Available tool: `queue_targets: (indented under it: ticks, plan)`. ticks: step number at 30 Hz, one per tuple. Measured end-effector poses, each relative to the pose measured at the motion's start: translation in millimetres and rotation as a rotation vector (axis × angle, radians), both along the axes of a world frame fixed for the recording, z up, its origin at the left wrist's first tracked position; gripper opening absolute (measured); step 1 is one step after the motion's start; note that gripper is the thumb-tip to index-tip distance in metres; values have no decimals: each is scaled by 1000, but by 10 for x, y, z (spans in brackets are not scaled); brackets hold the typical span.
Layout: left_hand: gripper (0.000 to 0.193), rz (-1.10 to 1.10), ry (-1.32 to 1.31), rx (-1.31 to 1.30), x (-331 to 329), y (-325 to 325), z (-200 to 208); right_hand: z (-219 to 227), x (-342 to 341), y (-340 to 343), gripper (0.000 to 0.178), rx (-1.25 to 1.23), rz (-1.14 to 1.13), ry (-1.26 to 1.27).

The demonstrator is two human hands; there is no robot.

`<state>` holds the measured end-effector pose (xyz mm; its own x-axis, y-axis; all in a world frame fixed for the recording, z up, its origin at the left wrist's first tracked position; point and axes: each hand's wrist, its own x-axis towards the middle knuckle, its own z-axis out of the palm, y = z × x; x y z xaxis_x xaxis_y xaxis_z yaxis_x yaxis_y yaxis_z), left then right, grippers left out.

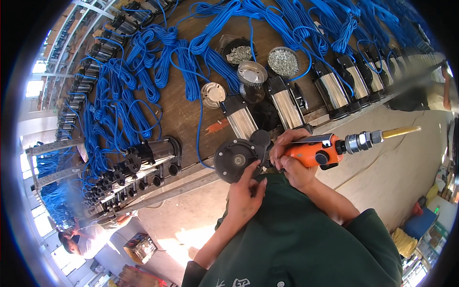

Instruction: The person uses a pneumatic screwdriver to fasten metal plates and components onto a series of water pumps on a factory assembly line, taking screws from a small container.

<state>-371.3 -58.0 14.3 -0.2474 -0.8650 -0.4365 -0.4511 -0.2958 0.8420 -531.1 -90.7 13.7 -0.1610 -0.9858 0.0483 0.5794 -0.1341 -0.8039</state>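
Observation:
My right hand [297, 161] is wrapped round an orange air screwdriver [311, 152], which lies level with its hose fitting and yellowish hose to the right. The tool's working end, hidden behind my fingers, is beside the round black end cover [237, 160] of a pump. My left hand [246, 197] is at the cover's near rim, index finger stretched onto it, thumb apart; I make out nothing held. Silver-bodied pumps [240, 118] lie just beyond. A tin of small screws [283, 63] stands behind them, beside a shallow metal dish [252, 73].
Bundles of blue cable [191, 67] cover much of the wooden bench [191, 25]. More pumps [334, 91] line its edge on the right, and others [143, 162] on the left. A second tin of screws [239, 53] stands farther back. Another person [83, 239] is at the lower left.

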Motion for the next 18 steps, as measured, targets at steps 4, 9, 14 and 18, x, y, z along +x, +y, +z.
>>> queue_targets:
  ticks: [4,9,14,18]
  plan:
    - [43,-4,51,2,48,1,-31,-22,31,-15,32,-20,54,90]
    - [42,56,-133,-299,297,113,306,35,73,-60,26,-4,79,72]
    - [80,114,-261,-320,537,-184,176,46,114,-82,22,-73,115,172]
    - [86,27,-247,-277,642,-218,74,-31,141,-44,24,-41,105,126]
